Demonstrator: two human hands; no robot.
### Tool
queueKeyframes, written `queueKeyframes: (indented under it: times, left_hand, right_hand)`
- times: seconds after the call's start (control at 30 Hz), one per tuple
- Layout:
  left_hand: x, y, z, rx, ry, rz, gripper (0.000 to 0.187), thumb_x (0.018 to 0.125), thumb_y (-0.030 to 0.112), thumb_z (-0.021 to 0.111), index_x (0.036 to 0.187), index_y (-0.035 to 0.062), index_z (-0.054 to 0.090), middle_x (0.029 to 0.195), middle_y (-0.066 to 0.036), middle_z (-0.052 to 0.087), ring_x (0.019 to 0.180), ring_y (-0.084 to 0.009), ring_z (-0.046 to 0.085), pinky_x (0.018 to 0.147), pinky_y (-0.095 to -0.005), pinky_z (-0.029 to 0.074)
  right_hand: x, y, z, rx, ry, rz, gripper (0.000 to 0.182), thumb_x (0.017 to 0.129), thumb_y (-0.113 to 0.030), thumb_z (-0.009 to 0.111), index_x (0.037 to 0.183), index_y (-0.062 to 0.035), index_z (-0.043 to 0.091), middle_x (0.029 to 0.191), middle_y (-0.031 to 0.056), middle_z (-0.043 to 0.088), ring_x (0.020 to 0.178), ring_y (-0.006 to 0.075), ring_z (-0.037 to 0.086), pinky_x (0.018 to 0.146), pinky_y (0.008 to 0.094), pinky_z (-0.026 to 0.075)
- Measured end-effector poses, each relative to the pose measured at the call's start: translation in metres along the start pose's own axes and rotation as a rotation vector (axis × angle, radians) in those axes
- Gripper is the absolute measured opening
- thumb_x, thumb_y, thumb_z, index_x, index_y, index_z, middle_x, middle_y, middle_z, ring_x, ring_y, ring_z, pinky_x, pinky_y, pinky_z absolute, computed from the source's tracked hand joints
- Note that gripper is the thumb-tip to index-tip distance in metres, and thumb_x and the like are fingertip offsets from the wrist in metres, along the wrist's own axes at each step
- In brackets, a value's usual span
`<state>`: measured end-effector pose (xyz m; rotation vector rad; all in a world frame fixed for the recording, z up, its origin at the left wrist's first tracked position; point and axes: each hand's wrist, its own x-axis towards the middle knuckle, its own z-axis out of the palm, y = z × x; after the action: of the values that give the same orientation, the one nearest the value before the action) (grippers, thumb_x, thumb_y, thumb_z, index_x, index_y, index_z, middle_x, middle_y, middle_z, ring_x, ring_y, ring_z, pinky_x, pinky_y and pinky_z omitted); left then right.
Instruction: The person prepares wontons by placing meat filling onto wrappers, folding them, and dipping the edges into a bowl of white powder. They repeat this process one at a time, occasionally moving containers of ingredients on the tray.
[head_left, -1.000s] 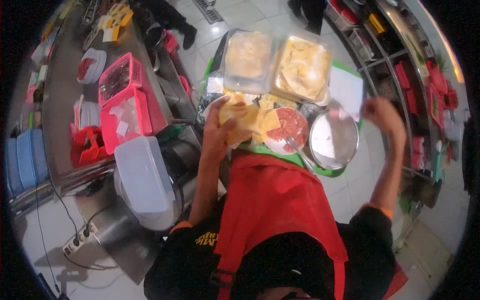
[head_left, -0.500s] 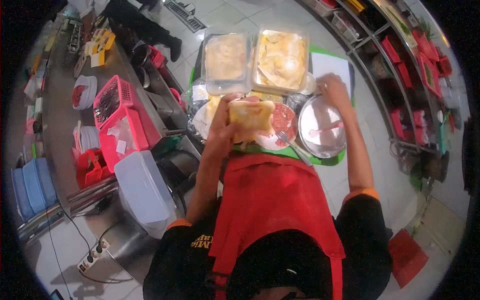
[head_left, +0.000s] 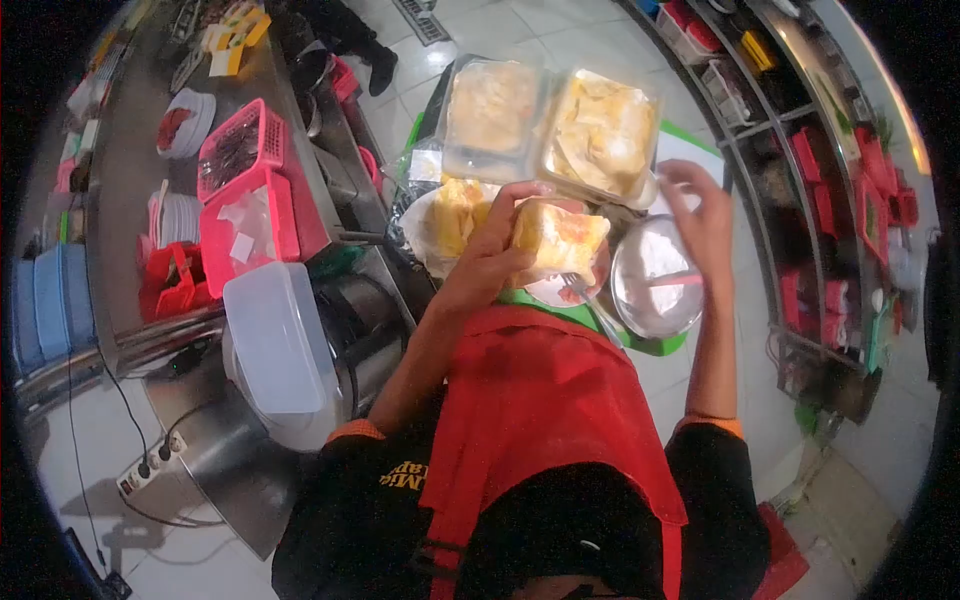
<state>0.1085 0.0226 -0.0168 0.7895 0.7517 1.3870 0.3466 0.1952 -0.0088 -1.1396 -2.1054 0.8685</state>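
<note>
In my left hand (head_left: 492, 255) is a folded yellow dough wrapper (head_left: 560, 240), with a reddish patch on its upper face; fingers and thumb pinch it at its left side. Below it, a plate of reddish minced filling (head_left: 552, 292) is mostly covered, and a fork (head_left: 603, 318) leans on it. My right hand (head_left: 700, 215) hovers by the upper rim of a metal bowl (head_left: 665, 255), its fingers bent and apart with nothing visible in them. Across the bowl lies a pink handle (head_left: 675, 280). More yellow folded pieces (head_left: 458, 215) sit left of my left hand.
Behind stand two clear containers, one holding pale sheets (head_left: 490, 110), the other yellowish wrappers (head_left: 605, 130). On the left, a steel counter carries pink baskets (head_left: 240, 150) and plates (head_left: 185, 125). A translucent bin (head_left: 275, 340) is beside my left arm. Shelves (head_left: 770, 130) line the right.
My left hand has turned and tilted the wrapper, which now looks more folded. My right hand has drawn back slightly, its fingers more spread. The whole view has shifted a little.
</note>
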Motion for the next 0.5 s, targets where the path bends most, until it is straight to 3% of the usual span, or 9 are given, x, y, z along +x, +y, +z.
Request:
queueKeyframes:
  times: [0.07,0.13,0.17,0.3,0.4,0.47,0.5]
  left_hand:
    - [0.004,0.002,0.011,0.001,-0.028,-0.029,0.069,0.079,-0.006,0.048,0.144,0.0086,0.028,0.137,-0.016,0.049,0.124,-0.0232,0.052,0.102,-0.032,0.045]
    - [0.006,0.001,0.019,0.04,0.009,-0.099,0.07,0.079,-0.002,0.054,0.143,0.0093,0.029,0.132,-0.015,0.051,0.121,-0.0225,0.052,0.102,-0.0322,0.044]
    - [0.008,0.001,0.022,0.082,0.067,-0.153,0.071,0.079,0.002,0.06,0.143,0.01,0.031,0.127,-0.014,0.054,0.119,-0.0218,0.053,0.101,-0.0325,0.043]
    - [0.013,-0.001,0.028,0.334,0.06,-0.162,0.069,0.084,-0.002,0.061,0.144,0.0119,0.029,0.12,-0.01,0.054,0.11,-0.0171,0.053,0.095,-0.0294,0.043]
    - [0.012,-0.008,0.031,0.314,0.066,-0.078,0.062,0.088,0.0,0.065,0.14,0.0113,0.035,0.118,-0.008,0.054,0.105,-0.0137,0.052,0.088,-0.0274,0.044]
    - [0.011,-0.006,0.032,0.438,0.147,-0.107,0.04,0.092,0.01,0.067,0.128,0.0073,0.049,0.11,-0.005,0.058,0.098,-0.011,0.054,0.085,-0.0258,0.045]
    - [0.01,-0.007,0.031,0.437,0.152,-0.105,0.04,0.092,0.01,0.067,0.128,0.0073,0.049,0.11,-0.005,0.058,0.098,-0.011,0.054,0.085,-0.0258,0.045]
  right_hand:
    - [-0.019,-0.043,0.001,0.164,-0.089,-0.147,0.024,0.082,-0.006,0.07,0.106,-0.0026,0.069,0.101,0.0104,0.072,0.09,0.0199,0.069,0.082,0.0303,0.052]
    - [-0.032,-0.079,0.006,0.17,-0.137,-0.208,0.023,0.081,-0.007,0.072,0.104,-0.0025,0.069,0.095,0.0121,0.07,0.089,0.0269,0.066,0.08,0.0345,0.051]
    - [-0.035,-0.083,0.009,0.165,-0.12,-0.202,0.023,0.081,-0.007,0.072,0.104,-0.0025,0.069,0.095,0.0121,0.07,0.089,0.0269,0.066,0.08,0.0345,0.051]
    - [-0.039,-0.084,0.018,0.044,-0.082,-0.321,0.019,0.083,-0.004,0.068,0.102,-0.0021,0.067,0.091,0.0131,0.067,0.084,0.0315,0.063,0.077,0.0392,0.05]
    - [-0.044,-0.089,0.02,0.066,-0.06,-0.32,0.02,0.084,-0.002,0.066,0.104,-0.0019,0.065,0.093,0.0129,0.065,0.084,0.0316,0.062,0.076,0.0395,0.05]
    - [-0.046,-0.094,0.02,0.089,-0.056,-0.32,0.022,0.084,-0.002,0.065,0.106,-0.0018,0.063,0.093,0.0127,0.064,0.084,0.031,0.062,0.076,0.0387,0.05]
    - [-0.048,-0.096,0.019,0.126,-0.066,-0.284,0.023,0.084,-0.001,0.065,0.108,-0.0012,0.062,0.095,0.0127,0.065,0.086,0.0302,0.063,0.076,0.0377,0.051]
